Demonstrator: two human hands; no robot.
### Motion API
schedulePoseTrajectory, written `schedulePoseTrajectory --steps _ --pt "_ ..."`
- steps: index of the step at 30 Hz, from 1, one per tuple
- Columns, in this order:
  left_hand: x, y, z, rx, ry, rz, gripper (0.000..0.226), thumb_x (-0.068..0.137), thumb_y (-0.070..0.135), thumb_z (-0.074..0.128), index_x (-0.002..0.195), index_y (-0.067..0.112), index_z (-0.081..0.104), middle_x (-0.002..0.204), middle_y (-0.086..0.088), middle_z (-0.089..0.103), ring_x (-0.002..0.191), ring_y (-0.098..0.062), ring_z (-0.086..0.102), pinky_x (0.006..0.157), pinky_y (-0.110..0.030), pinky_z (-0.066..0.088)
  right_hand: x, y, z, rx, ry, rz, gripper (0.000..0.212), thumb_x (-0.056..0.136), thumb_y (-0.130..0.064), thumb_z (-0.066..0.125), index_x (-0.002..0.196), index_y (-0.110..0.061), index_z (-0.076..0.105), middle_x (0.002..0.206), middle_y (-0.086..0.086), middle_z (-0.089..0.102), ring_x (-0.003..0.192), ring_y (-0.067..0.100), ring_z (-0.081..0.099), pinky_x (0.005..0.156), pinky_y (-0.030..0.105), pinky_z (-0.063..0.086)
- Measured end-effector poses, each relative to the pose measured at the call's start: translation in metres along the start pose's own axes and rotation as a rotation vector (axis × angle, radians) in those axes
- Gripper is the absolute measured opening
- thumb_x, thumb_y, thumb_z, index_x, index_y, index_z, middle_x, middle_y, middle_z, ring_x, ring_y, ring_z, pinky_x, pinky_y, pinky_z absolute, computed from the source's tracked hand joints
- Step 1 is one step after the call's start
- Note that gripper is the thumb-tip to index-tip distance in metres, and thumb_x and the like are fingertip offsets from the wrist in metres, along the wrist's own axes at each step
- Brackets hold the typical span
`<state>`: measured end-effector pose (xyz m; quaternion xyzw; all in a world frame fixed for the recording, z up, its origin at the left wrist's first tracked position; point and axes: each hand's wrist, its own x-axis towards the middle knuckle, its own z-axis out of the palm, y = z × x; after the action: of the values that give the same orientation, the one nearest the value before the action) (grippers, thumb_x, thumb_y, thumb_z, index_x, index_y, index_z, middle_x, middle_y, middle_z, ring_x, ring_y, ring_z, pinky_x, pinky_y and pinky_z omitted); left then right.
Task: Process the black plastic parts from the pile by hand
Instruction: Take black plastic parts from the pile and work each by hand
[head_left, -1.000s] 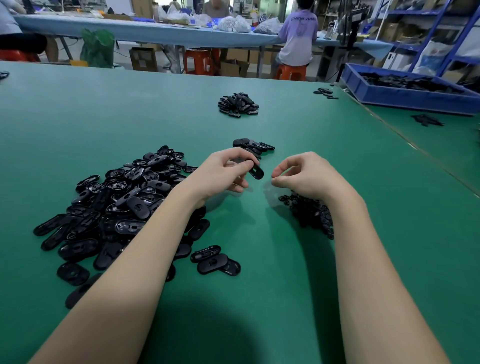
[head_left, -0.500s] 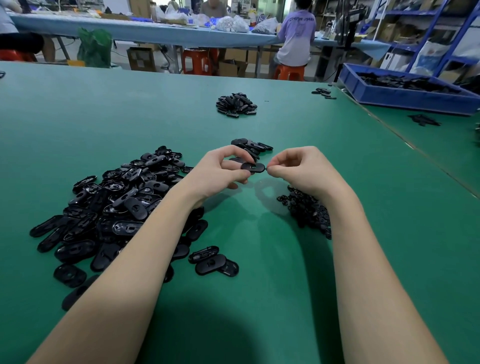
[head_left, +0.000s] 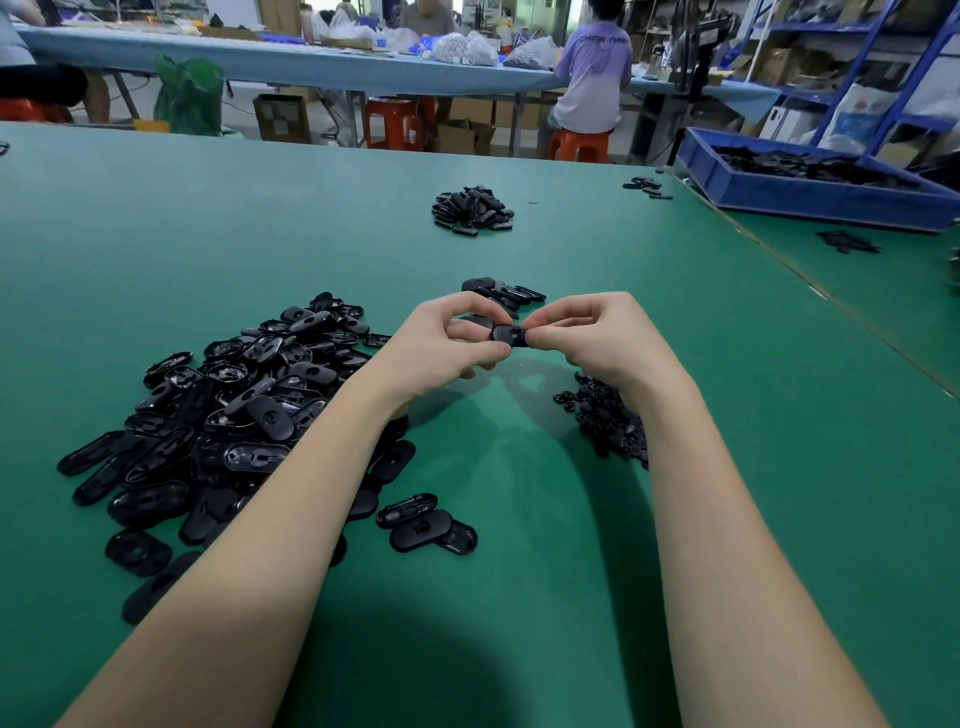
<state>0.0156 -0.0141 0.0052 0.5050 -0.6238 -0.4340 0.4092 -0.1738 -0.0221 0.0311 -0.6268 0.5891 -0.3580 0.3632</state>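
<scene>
A wide green tabletop (head_left: 519, 597) carries the work. A large pile of black oval plastic parts (head_left: 223, 415) lies to the left of the fingers, a heap of small black trimmed scraps (head_left: 608, 421) under the right wrist, and a short row of finished black parts (head_left: 506, 294) just beyond the fingertips. A second ago the hands were apart; now the right hand (head_left: 602, 338) has closed in, its fingers pinching the end of the single black oval part (head_left: 506, 335) that the left hand (head_left: 447, 343) grips, probably to snap off a tab. Far right, a blue plastic crate (head_left: 810, 195) holds more black pieces.
</scene>
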Motion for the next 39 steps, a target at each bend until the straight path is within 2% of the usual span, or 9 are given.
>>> schedulePoseTrajectory --steps 7,11,15,21,27,32,36,39 --pt "-0.0005 0.0005 -0.0001 -0.006 -0.03 0.033 0.023 0.087 0.011 0.075 0.103 0.026 0.069 0.086 0.004 0.077 0.073 -0.006 0.064 0.064 -0.015 0.049 0.0011 0.0009 0.0013 -0.021 0.022 0.024 0.003 0.078 -0.027 0.083 0.079 -0.027 0.08 0.067 -0.006 0.058 0.048 0.006 0.041 0.054 0.024 0.036" --pt "0.0005 0.0001 0.0007 -0.009 -0.034 0.038 0.023 0.086 0.012 0.076 0.101 0.027 0.069 0.085 0.004 0.077 0.072 -0.005 0.063 0.062 -0.013 0.049 0.002 0.0016 0.0031 -0.003 0.036 0.039 0.004 0.077 -0.027 0.084 0.078 -0.028 0.081 0.063 -0.016 0.059 0.053 0.001 0.045 0.054 0.02 0.035" --pt "0.0012 -0.001 0.0006 -0.003 -0.028 0.047 0.022 0.086 0.012 0.077 0.102 0.026 0.069 0.084 0.005 0.077 0.072 -0.003 0.063 0.062 -0.014 0.048 0.0028 0.0018 0.0043 -0.024 0.044 0.064 0.007 0.075 -0.028 0.086 0.076 -0.028 0.079 0.05 -0.022 0.051 0.05 -0.001 0.046 0.052 0.019 0.034" --pt "0.002 -0.0026 0.0008 -0.01 -0.017 0.054 0.021 0.087 0.011 0.076 0.103 0.023 0.071 0.079 0.008 0.074 0.073 -0.001 0.063 0.063 -0.015 0.049 0.0003 0.0016 0.0039 0.003 0.024 0.11 0.027 0.071 -0.04 0.089 0.09 -0.028 0.075 0.073 -0.009 0.06 0.059 0.008 0.049 0.055 0.025 0.036" --pt "0.0027 -0.0026 0.0017 -0.175 -0.049 -0.003 0.016 0.09 0.008 0.071 0.104 0.017 0.072 0.087 0.0 0.074 0.08 -0.011 0.068 0.074 -0.02 0.055 -0.0052 0.0068 0.002 0.14 -0.054 0.158 0.023 0.072 -0.043 0.089 0.082 -0.027 0.077 0.074 -0.012 0.07 0.06 0.007 0.051 0.044 0.015 0.034" --pt "0.0047 -0.0008 0.0038 -0.277 -0.033 -0.026 0.012 0.088 0.003 0.072 0.097 0.011 0.071 0.077 -0.002 0.072 0.077 -0.012 0.068 0.076 -0.021 0.055 -0.0054 0.0064 0.0076 0.139 -0.028 0.109 0.024 0.07 -0.041 0.091 0.076 -0.025 0.074 0.059 -0.01 0.056 0.05 0.006 0.043 0.039 0.013 0.031" --pt "0.0053 0.0002 0.001 -0.359 -0.024 -0.063 0.014 0.091 -0.001 0.066 0.097 0.011 0.071 0.08 -0.005 0.072 0.075 -0.013 0.067 0.074 -0.019 0.055 -0.0052 0.0043 0.0081 0.166 -0.05 0.071 0.022 0.074 -0.04 0.089 0.077 -0.025 0.072 0.073 -0.006 0.065 0.052 0.005 0.045 0.043 0.014 0.033" --pt "0.0055 0.0008 0.0012 -0.39 -0.017 -0.071 0.014 0.09 -0.002 0.066 0.097 0.009 0.07 0.081 -0.006 0.073 0.074 -0.013 0.068 0.073 -0.018 0.055 -0.005 0.0039 0.0084 0.171 -0.057 0.057 0.021 0.076 -0.039 0.087 0.077 -0.025 0.071 0.076 -0.005 0.066 0.056 0.007 0.046 0.046 0.016 0.034"
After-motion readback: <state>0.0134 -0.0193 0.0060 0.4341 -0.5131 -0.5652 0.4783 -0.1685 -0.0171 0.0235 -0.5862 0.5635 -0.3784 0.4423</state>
